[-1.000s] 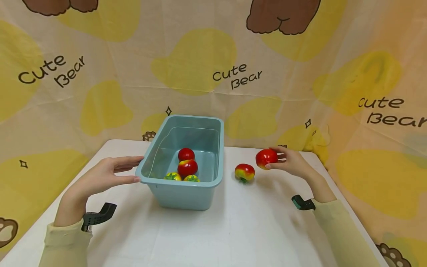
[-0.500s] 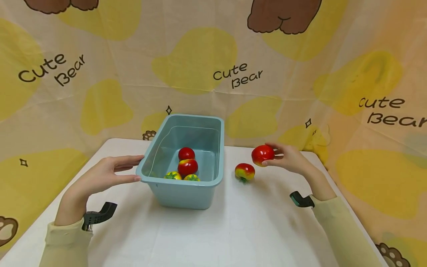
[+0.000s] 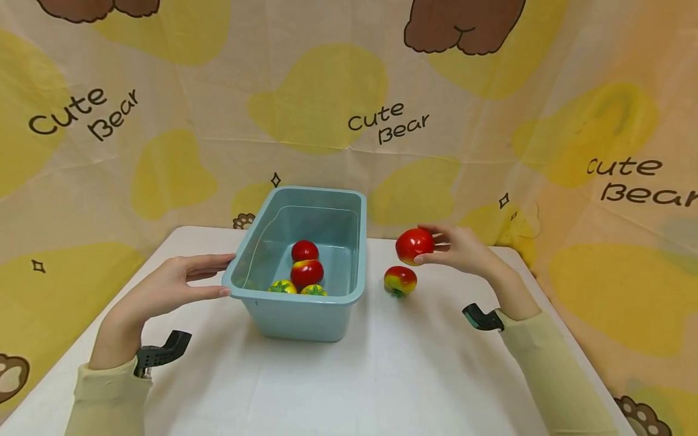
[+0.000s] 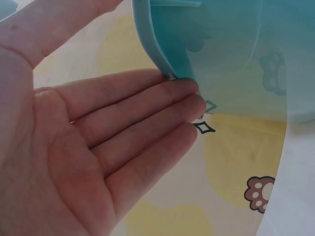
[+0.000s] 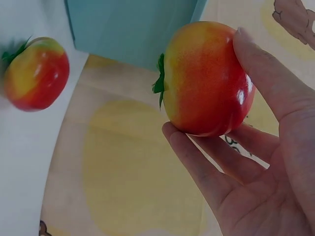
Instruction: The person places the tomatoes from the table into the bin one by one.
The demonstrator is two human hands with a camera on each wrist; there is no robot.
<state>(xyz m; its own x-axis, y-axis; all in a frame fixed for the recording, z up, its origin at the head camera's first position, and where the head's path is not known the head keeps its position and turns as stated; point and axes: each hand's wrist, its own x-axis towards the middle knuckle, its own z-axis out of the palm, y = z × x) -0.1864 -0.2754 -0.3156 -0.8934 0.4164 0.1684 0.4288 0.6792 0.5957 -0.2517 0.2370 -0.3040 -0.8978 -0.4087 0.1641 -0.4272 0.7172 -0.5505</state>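
A glossy red-and-yellow tomato with a green calyx is held in the right hand, raised above the table. In the right wrist view the thumb and fingers pinch this tomato from two sides. Just below it in the head view, a second tomato rests on the table, calyx down. The left hand has its fingers straight, with fingertips at the left rim of a blue-grey plastic bin. In the left wrist view those fingers lie against the bin's outside. Several tomatoes lie inside the bin.
The bin stands on a white table, left of the loose tomato. Behind the table hangs a patterned cloth with yellow patches and lettering. Each wrist carries a black camera mount.
The right hand has moved left and slightly up with its tomato, from beside the loose tomato to above it, closer to the bin. The left hand and the bin have stayed in place.
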